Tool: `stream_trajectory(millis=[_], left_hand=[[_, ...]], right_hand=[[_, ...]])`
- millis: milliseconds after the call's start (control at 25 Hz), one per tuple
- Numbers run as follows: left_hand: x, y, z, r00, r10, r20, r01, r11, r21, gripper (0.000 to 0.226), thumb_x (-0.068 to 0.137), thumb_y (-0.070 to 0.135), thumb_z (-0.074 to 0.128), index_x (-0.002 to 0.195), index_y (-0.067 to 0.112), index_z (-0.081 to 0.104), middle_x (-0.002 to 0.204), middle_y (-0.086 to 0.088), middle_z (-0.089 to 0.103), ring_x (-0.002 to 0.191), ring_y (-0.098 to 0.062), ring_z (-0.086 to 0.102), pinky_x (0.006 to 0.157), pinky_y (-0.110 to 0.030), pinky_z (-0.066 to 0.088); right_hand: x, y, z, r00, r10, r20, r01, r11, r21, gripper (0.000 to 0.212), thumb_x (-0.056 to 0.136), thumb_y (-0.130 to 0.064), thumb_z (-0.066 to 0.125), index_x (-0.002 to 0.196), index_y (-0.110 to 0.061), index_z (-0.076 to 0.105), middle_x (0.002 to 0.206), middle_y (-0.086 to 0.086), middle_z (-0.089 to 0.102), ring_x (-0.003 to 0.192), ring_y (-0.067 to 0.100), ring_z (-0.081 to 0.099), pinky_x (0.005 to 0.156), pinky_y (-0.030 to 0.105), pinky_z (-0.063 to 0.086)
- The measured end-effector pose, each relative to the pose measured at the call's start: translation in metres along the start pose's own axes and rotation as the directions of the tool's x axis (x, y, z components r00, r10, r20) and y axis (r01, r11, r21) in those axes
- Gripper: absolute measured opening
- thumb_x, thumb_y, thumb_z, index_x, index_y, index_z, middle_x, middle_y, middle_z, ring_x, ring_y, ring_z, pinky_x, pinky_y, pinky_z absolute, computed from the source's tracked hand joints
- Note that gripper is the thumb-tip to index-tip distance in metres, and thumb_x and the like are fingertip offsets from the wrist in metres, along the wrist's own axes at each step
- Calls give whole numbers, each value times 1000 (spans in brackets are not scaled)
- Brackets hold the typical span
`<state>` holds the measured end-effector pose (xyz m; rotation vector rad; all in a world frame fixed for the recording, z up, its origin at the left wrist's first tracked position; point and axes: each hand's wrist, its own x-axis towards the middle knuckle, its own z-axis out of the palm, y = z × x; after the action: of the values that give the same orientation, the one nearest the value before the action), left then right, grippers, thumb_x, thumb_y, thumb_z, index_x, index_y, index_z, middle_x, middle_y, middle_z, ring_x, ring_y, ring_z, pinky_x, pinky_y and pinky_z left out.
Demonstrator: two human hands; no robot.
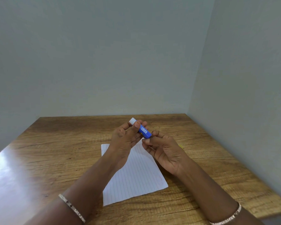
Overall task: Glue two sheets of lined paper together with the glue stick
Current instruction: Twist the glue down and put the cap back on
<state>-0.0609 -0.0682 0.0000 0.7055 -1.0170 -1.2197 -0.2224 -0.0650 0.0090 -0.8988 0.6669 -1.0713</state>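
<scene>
glue stick held in the air above the lined paper on the counter — left hand fingers grasp its barrel, right hand fingers pinch its blue base — white tip exposed.

soft even light; glare on table left; edges bowed.

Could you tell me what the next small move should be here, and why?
Probably lower the glue stick so its white end meets the paper. The left hand grips the stick above the paper, the right hand pinches its blue base, and the white end looks uncovered, so it seems ready to spread.
</scene>
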Motion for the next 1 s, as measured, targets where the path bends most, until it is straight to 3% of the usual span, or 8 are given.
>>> stream_trajectory(millis=[80,200,280,440,640,760,840,1000], left_hand=[[0,1,-3,1000,-5,-2,5,1000,-11,45,83,34,67,119,8,67,117,-8,76,110,-22,72,91,-27,58],[0,1,-4,1000,-15,0,15,1000,-18,45,85,33,67,121,6,67,118,-10,75,111,-23,71,93,-28,57],[0,0,-3,1000,-20,-1,20,999,-25,45,84,33,67,121,6,67,118,-11,75,111,-24,71,94,-30,57],[0,-2,-3,1000,-29,-10,29,999,-22,42,80,34,69,116,11,69,115,-8,76,109,-23,72,89,-28,59],[1,-4,-5,1000,-26,-3,25,1000,-14,36,81,35,69,110,14,72,113,-8,77,107,-21,73,90,-29,59],[2,-2,-6,1000,-29,12,29,999,-28,42,80,36,70,114,12,70,115,-9,76,109,-22,73,89,-27,59],[2,-2,-6,999,-31,17,31,999,-28,44,80,37,71,116,12,70,117,-9,76,109,-22,72,90,-28,59],[2,-3,-6,999,-36,16,37,998,-41,40,84,33,69,117,10,69,117,-9,76,110,-23,72,87,-27,59]], right_hand=[[-2,-3,2,999,51,9,-52,996,68,11,77,-9,79,88,-7,78,93,19,74,80,24,73,75,33,61],[0,-1,4,997,55,-57,-56,998,-18,34,87,-32,78,106,-4,74,89,19,75,77,23,75,70,31,62],[1,1,5,998,6,-62,-7,1000,-25,31,85,-22,77,107,-1,72,94,20,75,79,22,75,70,29,62],[1,1,2,993,-95,-74,93,995,-35,26,64,2,82,86,-9,73,103,20,76,91,26,75,76,29,62],[0,-1,4,998,3,-55,-3,1000,-6,15,79,-18,83,91,-10,81,95,15,78,88,23,75,76,30,61],[1,0,5,993,61,-105,-62,998,-7,28,85,-30,77,97,-5,78,87,19,77,77,23,76,66,28,62],[1,-1,4,995,41,-89,-41,999,5,27,83,-22,76,101,-2,74,90,19,77,77,22,76,65,27,62],[-1,-2,2,998,-42,-49,42,999,16,16,68,0,81,81,-8,75,101,20,76,87,23,76,73,26,62]])
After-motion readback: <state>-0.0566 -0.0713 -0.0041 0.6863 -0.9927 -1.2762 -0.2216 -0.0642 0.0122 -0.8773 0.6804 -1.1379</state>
